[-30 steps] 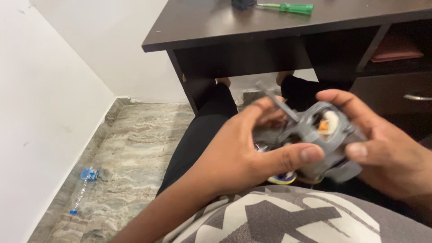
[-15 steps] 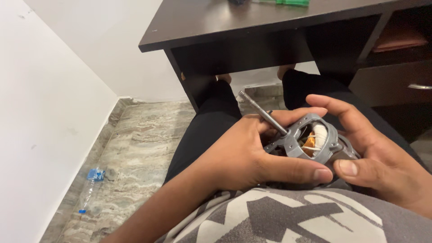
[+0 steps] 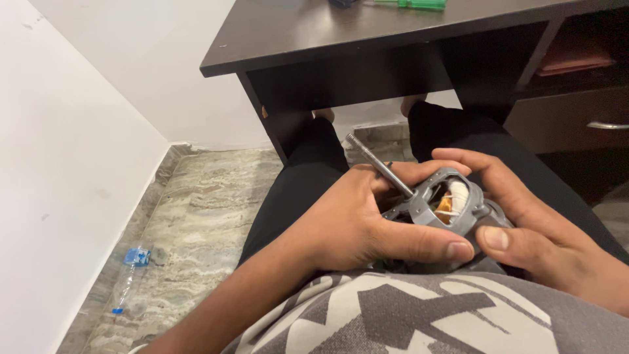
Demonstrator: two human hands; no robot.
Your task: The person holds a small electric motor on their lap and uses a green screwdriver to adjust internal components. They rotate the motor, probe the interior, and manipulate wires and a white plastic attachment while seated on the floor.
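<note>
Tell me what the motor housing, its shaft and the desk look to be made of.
Motor housing: probably cast metal, dull grey and matte; painted plastic is possible. Shaft: bare steel, by its bright silvery sheen and threaded tip. Desk: likely laminated board, very dark brown with a smooth, faintly reflective top and square edges.

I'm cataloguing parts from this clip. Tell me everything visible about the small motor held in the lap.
The motor is a small grey unit that looks like cast metal. An open frame shows copper-coloured winding and white wrapping inside. A thin steel shaft sticks out up and to the left, its tip ridged. It sits tilted over the person's lap, cradled between both hands: the left hand wraps its near side, thumb along the lower edge, and the right hand grips the far side.
</note>
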